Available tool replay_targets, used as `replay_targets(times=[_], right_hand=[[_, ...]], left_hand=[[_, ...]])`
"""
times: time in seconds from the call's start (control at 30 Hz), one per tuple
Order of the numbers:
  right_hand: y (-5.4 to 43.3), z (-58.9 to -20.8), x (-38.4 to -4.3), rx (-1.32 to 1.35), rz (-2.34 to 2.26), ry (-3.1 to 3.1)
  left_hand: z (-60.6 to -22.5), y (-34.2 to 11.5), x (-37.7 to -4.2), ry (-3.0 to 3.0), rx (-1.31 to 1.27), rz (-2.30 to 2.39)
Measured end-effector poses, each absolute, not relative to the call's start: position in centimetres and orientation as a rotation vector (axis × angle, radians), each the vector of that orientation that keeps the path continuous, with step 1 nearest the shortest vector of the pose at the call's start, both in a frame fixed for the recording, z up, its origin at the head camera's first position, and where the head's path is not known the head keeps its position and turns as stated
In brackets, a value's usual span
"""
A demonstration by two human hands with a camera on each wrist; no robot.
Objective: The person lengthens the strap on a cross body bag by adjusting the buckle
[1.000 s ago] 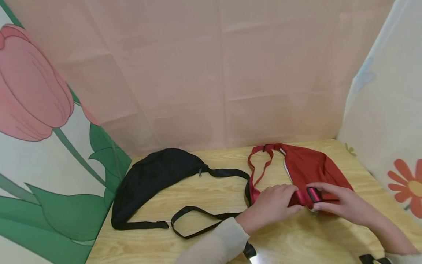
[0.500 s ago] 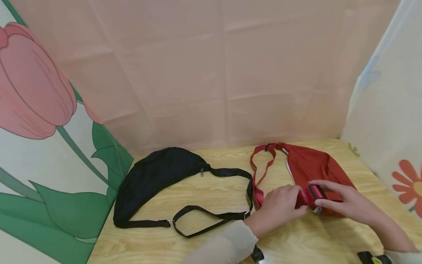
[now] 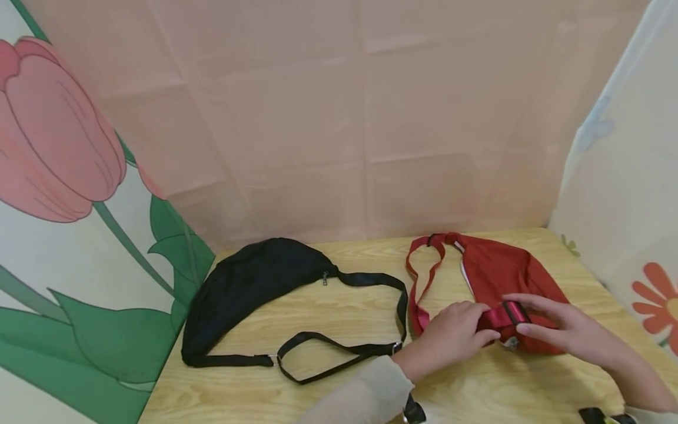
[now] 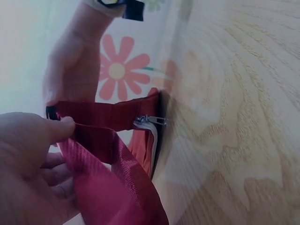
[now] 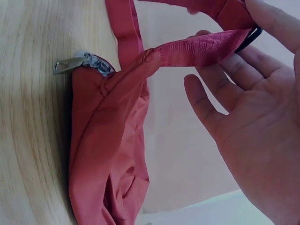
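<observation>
A red waist bag (image 3: 498, 265) lies at the right of the table, its red strap (image 3: 494, 318) raised at the front end. My left hand (image 3: 457, 331) pinches this strap between thumb and fingers. Just to the right, my right hand (image 3: 572, 330) pinches the black slider buckle (image 3: 515, 312) threaded on the strap, thumb and index finger at its edges. The right wrist view shows the other right fingers (image 5: 205, 96) spread loosely below the strap. In the left wrist view, the strap folds back in a loop below the left thumb. A metal zipper pull (image 5: 69, 64) hangs at the bag's end.
A black waist bag (image 3: 259, 288) lies on the left, its black strap (image 3: 318, 335) looped across the table's middle and running under the left forearm. A pink cloth (image 3: 296, 118) hangs behind the wooden table (image 3: 349, 306). Flower-printed sheets stand at both sides.
Both hands have shifted slightly right with the strap and buckle. More of the strap shows between the hands, and the buckle has turned a little. The black bag stays put.
</observation>
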State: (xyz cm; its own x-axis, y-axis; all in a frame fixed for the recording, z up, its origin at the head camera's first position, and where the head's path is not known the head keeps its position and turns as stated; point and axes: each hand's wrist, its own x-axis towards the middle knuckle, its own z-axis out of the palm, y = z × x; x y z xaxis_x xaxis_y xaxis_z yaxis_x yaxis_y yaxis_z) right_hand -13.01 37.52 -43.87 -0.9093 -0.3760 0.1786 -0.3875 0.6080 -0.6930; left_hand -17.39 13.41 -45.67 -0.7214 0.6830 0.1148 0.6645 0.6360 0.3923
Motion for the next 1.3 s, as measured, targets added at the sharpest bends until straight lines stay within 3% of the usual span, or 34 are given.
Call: replay_targets(times=[0.7, 0.97, 1.3], right_hand=[[37.2, -44.4, -12.6, 0.574, 1.116, -2.83], [37.2, -44.7, -12.7, 0.563, 1.17, -2.81], [37.1, -44.9, -12.9, 0.621, 1.331, -2.769]], left_hand=[[-45.2, 13.6, -16.6, 2.849, 1.167, 0.634], [-45.0, 13.2, -16.3, 2.804, 0.982, 0.881], [-45.4, 13.7, -16.2, 2.74, 0.978, 1.004]])
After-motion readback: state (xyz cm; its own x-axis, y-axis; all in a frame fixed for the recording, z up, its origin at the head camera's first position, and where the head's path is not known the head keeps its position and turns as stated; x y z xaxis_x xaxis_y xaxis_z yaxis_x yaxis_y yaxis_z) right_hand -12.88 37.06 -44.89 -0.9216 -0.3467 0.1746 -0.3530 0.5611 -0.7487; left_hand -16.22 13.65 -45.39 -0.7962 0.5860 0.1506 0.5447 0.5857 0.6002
